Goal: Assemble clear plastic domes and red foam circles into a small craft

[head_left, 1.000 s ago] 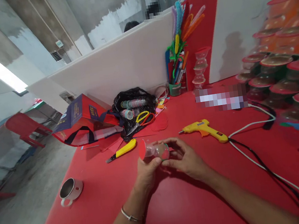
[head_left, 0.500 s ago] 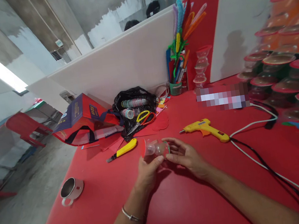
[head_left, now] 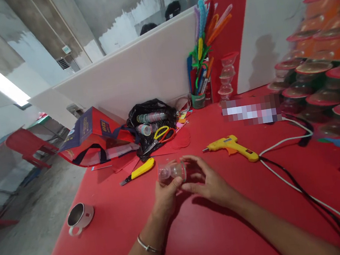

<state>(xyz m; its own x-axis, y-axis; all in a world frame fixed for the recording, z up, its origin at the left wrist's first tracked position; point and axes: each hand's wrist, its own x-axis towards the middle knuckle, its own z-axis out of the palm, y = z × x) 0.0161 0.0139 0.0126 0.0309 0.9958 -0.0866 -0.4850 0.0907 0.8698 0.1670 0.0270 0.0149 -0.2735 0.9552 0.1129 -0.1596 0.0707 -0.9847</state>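
My left hand (head_left: 167,194) grips a piece made of small clear plastic cups (head_left: 172,171) joined end to end, held on its side above the red table (head_left: 187,244). One end of the piece has a reddish tint and the other a greenish rim. Close to the greenish end is my right hand (head_left: 208,179), its thumb and fingers spread apart around that end; whether a fingertip touches it I cannot tell. A yellow utility knife (head_left: 140,170) lies to the left of the hands. On the right rests a yellow hot glue gun (head_left: 233,148).
A mug (head_left: 81,217) stands near the left edge. Behind are a red-and-blue bag (head_left: 94,134), scissors (head_left: 160,137) and a black plastic bag (head_left: 135,111) with stacked cups. Pipe cleaners (head_left: 202,24) fill a holder. Joined cups (head_left: 316,80) tower at right, near cables (head_left: 296,185).
The cup piece and my left hand have shifted slightly left. My right hand's fingers have spread further apart at the greenish end, and the piece has turned a little.
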